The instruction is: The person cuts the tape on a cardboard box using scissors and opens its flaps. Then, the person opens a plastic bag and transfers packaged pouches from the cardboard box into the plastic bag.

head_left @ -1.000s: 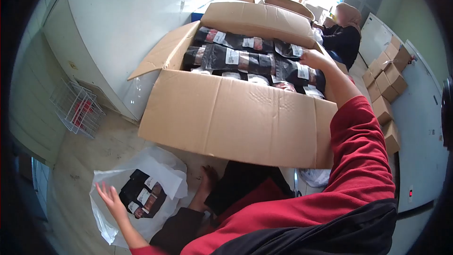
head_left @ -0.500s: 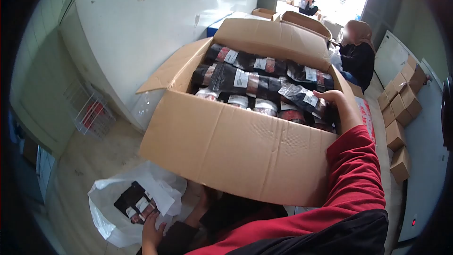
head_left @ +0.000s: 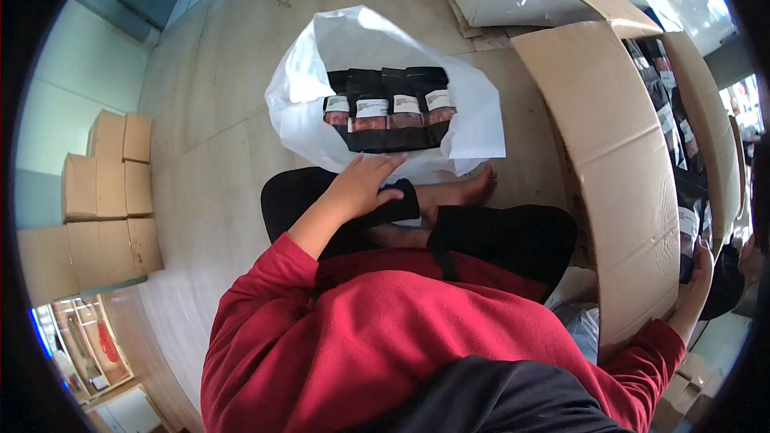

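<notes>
Black pouches [head_left: 393, 116] lie side by side inside an opened plastic bag, four of them in a slightly overlapping row. Beneath everything spreads a smooth, pale floor [head_left: 204, 88], lightly scuffed and crossed by thin seams. On the right stands the large carton [head_left: 618, 184], its long brown cardboard wall creased across and its flaps folded outward; more dark pouches [head_left: 670, 124] are packed within. The person's red top [head_left: 417, 313] is soft, matte cloth with deep wrinkles at the sleeves. In front of the folded legs sits the white plastic bag [head_left: 477, 124], thin and semi-glossy, its rim crumpled into a wide, uneven mouth. Small boxy cartons [head_left: 100, 184] of plain cardboard are stacked at the left. The left hand [head_left: 361, 184] holds nothing, fingers stretched and thumb apart, at the bag's near edge; whether it touches the plastic is unclear. The right hand [head_left: 702, 269] is at the near end of the large carton, close to the pouches there; I cannot tell whether its fingers pinch one. Each bagged pouch is flat and oblong, with a see-through band showing reddish contents below a rectangular white label [head_left: 371, 108].
</notes>
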Available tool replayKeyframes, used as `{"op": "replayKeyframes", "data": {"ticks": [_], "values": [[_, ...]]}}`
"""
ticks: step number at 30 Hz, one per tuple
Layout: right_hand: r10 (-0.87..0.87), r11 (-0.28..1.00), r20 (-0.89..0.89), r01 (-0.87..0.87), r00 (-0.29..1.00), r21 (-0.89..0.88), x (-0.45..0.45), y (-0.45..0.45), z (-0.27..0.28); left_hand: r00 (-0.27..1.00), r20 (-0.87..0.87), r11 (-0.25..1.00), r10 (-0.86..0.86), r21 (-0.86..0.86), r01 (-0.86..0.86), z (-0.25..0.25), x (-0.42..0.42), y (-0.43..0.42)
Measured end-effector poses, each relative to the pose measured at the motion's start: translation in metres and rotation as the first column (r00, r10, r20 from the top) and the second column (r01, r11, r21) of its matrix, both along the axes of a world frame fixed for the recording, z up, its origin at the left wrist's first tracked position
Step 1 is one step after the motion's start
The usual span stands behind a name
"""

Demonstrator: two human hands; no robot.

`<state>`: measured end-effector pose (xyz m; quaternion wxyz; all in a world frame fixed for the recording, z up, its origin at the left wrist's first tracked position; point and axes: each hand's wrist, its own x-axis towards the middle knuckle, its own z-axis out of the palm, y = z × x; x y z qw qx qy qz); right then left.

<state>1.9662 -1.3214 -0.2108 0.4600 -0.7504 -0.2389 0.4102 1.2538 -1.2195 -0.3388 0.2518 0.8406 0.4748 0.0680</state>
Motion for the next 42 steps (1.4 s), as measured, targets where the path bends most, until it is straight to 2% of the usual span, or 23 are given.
{"op": "replayKeyframes", "data": {"ticks": [2, 4, 6, 7, 8, 9, 12, 13, 17, 18, 19, 21, 24, 27, 29, 30, 32, 33, 35, 36, 38, 40, 42], "values": [[0.051, 0.999, 0.233, -0.05, 0.971, -0.01, 0.068, 0.006, -0.012, 0.995, 0.1, 0.975, -0.007, 0.22, -0.015, -0.005, 0.001, 0.006], [0.086, 0.996, 0.462, -0.083, 0.883, -0.025, 0.059, 0.013, 0.009, 0.981, 0.163, 0.721, 0.106, 0.666, -0.189, 0.017, -0.015, 0.013], [-0.033, 0.998, 0.984, -0.039, 0.174, 0.04, -0.037, 0.029, 0.055, 0.902, 0.228, 0.404, 0.367, 0.834, -0.375, 0.026, -0.03, 0.015], [-0.079, 0.993, 0.981, -0.076, 0.175, 0.094, -0.041, 0.029, 0.073, 0.842, 0.237, 0.317, 0.485, 0.849, -0.422, 0.026, -0.038, 0.019], [-0.129, 0.982, 0.974, -0.115, 0.188, 0.152, -0.044, 0.033, 0.089, 0.837, 0.242, 0.308, 0.491, 0.85, -0.426, 0.023, -0.044, 0.021], [-0.242, 0.96, 0.894, -0.04, 0.376, 0.276, -0.072, 0.038, 0.106, 0.774, 0.269, 0.301, 0.573, 0.809, -0.504, 0.018, -0.051, 0.025], [-0.346, 0.936, 0.904, 0.022, 0.251, 0.352, -0.168, 0.055, 0.134, 0.651, 0.249, 0.271, 0.717, 0.76, -0.59, 0.01, -0.068, 0.03], [-0.331, 0.899, 0.728, -0.033, 0.601, 0.436, -0.208, 0.067, 0.129, 0.631, 0.348, 0.283, 0.693, 0.674, -0.682, 0.007, -0.073, 0.031], [0.098, 0.883, 0.222, -0.188, 0.97, 0.43, -0.341, 0.116, 0.042, 0.489, 0.478, 0.324, 0.73, 0.389, -0.863, -0.001, -0.096, 0.037], [0.192, 0.929, 0.131, -0.223, 0.973, 0.294, -0.428, 0.125, 0.035, 0.421, 0.489, 0.324, 0.764, 0.273, -0.906, -0.001, -0.101, 0.038], [0.433, 0.81, 0.132, -0.449, 0.892, 0.376, -0.455, 0.138, -0.004, 0.36, 0.533, 0.289, 0.766, 0.214, -0.933, 0.004, -0.102, 0.039], [0.62, 0.784, -0.164, -0.596, 0.767, 0.176, -0.515, 0.16, -0.039, 0.391, 0.524, 0.363, 0.757, 0.161, -0.918, -0.008, -0.119, 0.043], [0.671, 0.717, -0.312, -0.696, 0.673, 0.04, -0.562, 0.206, -0.113, 0.476, 0.577, 0.472, 0.664, 0.171, -0.865, -0.01, -0.127, 0.044], [0.777, 0.617, -0.159, -0.787, 0.608, 0.004, -0.588, 0.257, -0.138, 0.463, 0.624, 0.53, 0.63, 0.091, -0.843, -0.009, -0.128, 0.039], [0.779, 0.377, 0.611, -0.885, 0.143, -0.274, -0.618, 0.274, -0.103, 0.412, 0.697, 0.558, 0.587, 0.02, -0.829, -0.019, -0.128, 0.035], [0.785, 0.373, 0.604, -0.884, 0.138, -0.283, -0.626, 0.285, -0.093, 0.407, 0.693, 0.557, 0.595, 0.009, -0.83, -0.018, -0.126, 0.034], [0.752, 0.035, 0.609, -0.908, -0.251, -0.417, -0.638, 0.305, -0.085, 0.202, 0.86, 0.599, 0.468, -0.141, -0.788, -0.007, -0.121, 0.034], [0.757, 0.034, 0.603, -0.906, -0.252, -0.421, -0.647, 0.309, -0.09, 0.173, 0.852, 0.6, 0.495, -0.191, -0.776, -0.004, -0.123, 0.033], [0.435, -0.25, 0.478, -0.612, -0.763, -0.75, -0.675, 0.313, -0.101, 0.167, 0.863, 0.627, 0.478, -0.202, -0.752, 0.0, -0.124, 0.034], [0.319, -0.231, 0.478, -0.557, -0.818, -0.798, -0.688, 0.311, -0.125, 0.166, 0.875, 0.657, 0.456, -0.205, -0.725, 0.002, -0.125, 0.034], [0.415, -0.246, 0.775, -0.879, -0.477, -0.409, -0.709, 0.323, -0.234, 0.188, 0.876, 0.693, 0.443, -0.202, -0.692, 0.006, -0.121, 0.034], [0.603, -0.324, 0.754, -0.944, -0.261, -0.068, -0.735, 0.302, -0.208, 0.183, 0.88, 0.722, 0.439, -0.223, -0.655, 0.007, -0.12, 0.033], [0.322, -0.2, 0.947, -0.978, -0.016, 0.052, -0.74, 0.297, -0.263, 0.18, 0.882, 0.713, 0.435, -0.216, -0.667, 0.007, -0.123, 0.037]]}}
